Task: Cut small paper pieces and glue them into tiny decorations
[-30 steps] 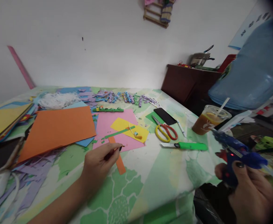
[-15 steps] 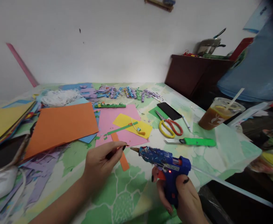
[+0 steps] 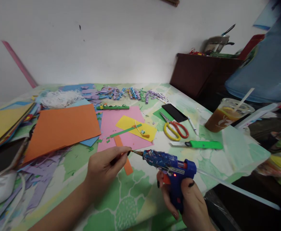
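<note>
My right hand [image 3: 188, 199] grips a blue hot glue gun [image 3: 164, 162], its red light lit and a long clear glue stick [image 3: 241, 190] sticking out behind. The nozzle points left, at the fingertips of my left hand [image 3: 106, 166]. Thumb and forefinger of that hand are pinched on something tiny, too small to make out. Beneath and beyond them lie an orange paper strip [image 3: 128, 166], a pink sheet [image 3: 109, 120] and a yellow card [image 3: 123, 122]. On the card rest a thin green strip [image 3: 124, 131] and a small piece with a string [image 3: 144, 133].
Right of the papers lie scissors [image 3: 171, 130], a green box cutter [image 3: 205, 145], a phone [image 3: 174, 112] and a pen [image 3: 192, 125]. An iced drink [image 3: 218, 120] stands near the right edge. Orange sheets [image 3: 65, 128] and purple scraps [image 3: 44, 170] cover the left; curled paper pieces [image 3: 133, 93] line the back.
The gap between the nozzle and my left fingertips has closed; the tip now appears to meet the tiny piece. The view has tilted slightly downward.
</note>
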Demonstrator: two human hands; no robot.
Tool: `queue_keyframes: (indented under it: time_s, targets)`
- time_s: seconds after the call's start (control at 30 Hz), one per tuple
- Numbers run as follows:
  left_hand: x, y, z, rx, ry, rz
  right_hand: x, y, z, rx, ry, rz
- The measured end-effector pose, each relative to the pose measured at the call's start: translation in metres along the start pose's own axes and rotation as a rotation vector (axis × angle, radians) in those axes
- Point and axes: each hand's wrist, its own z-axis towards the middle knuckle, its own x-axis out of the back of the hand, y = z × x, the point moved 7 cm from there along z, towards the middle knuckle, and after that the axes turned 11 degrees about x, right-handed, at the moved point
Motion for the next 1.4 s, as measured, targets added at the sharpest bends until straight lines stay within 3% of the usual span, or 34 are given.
queue_keyframes:
  time_s: [1.23, 1.4]
  targets:
    - [-0.0019, 0.0036, 0.0, -0.04, -0.042, 0.002, 0.0035, 0.001, -0.001, -0.032, 0.055, 0.0]
    - [-0.002, 0.0027, -0.0011, -0.048, -0.045, -0.006, 0.0074, 0.002, -0.0033, -0.026, 0.129, -0.003]
